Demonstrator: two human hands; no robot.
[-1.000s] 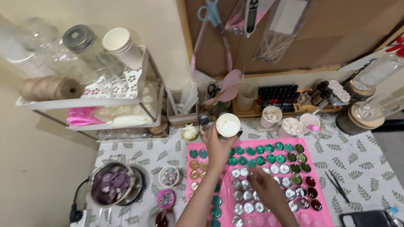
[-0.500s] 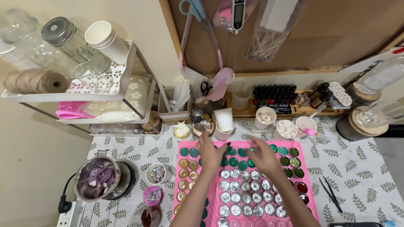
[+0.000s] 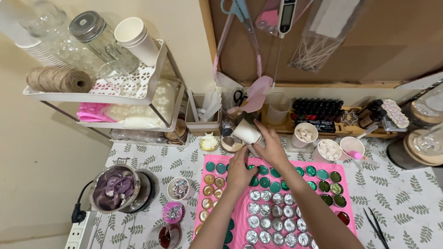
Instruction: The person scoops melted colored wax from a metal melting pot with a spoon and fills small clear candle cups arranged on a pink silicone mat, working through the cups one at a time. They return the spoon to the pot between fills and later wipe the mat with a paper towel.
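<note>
Right hand (image 3: 272,150) gripping tilted white cup (image 3: 247,132); left hand (image 3: 240,173) resting loosely curled on pink mat (image 3: 344,203). Risk: contents spilling over small tins (image 3: 270,212).

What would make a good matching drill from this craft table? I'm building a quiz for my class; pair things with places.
1. white paper cup
2. twine spool
3. melting pot
4. tweezers

a. top rack shelf
b. table's right edge
c. under right hand, beyond left hand
d. left of pink mat

Pairs: 1-c, 2-a, 3-d, 4-b
</note>
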